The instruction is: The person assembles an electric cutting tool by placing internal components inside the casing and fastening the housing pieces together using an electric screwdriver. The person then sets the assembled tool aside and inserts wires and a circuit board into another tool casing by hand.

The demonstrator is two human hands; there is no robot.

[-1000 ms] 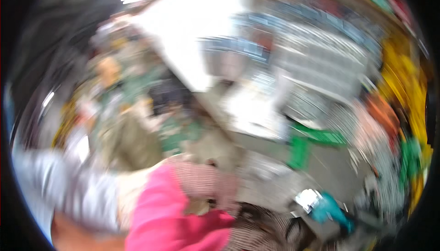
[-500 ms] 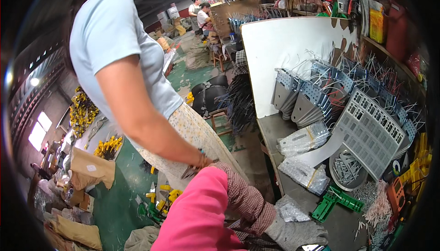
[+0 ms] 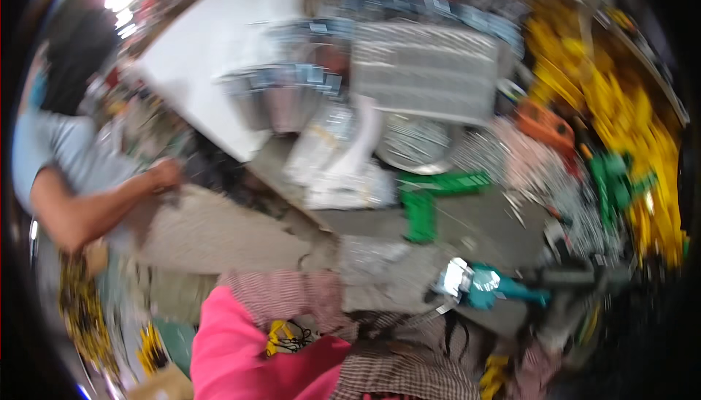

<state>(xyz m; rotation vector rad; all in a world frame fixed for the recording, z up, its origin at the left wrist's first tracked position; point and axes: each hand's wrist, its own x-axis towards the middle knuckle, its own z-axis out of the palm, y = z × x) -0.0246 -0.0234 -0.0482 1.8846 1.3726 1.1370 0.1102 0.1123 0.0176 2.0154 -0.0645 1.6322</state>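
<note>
On the bench [image 3: 511, 214], by the head view, I judge the step to be a pause between operations: nothing shows lifted or worked, and heavy blur suggests a turning head. The teal thing [image 3: 485, 287] lies near the bench's front, right of the bubble wrap [image 3: 376, 250] and below the green bracket [image 3: 420, 214]; the dish [image 3: 418, 144] of metal pins sits farther back. My left cuff [image 3: 281, 290] points toward the wrap, but my left hand melts into the grey beyond, so I cannot tell whether its fingers are apart, together or clamped on anything. Past the right cuff [image 3: 537, 367], a pale smear near the teal thing is probably my right hand [image 3: 562, 327]; its fingers are unreadable too. The next move, I think, calls for a steady view before either hand closes on anything. Against half a second ago, the view now takes in more of the bench's front, with the teal thing clear of the lower edge. The co-worker [image 3: 80, 137] now shows at the left rim, forearm bent, their hand [image 3: 166, 174] apart from my sleeve [image 3: 248, 341] instead of against it.
</note>
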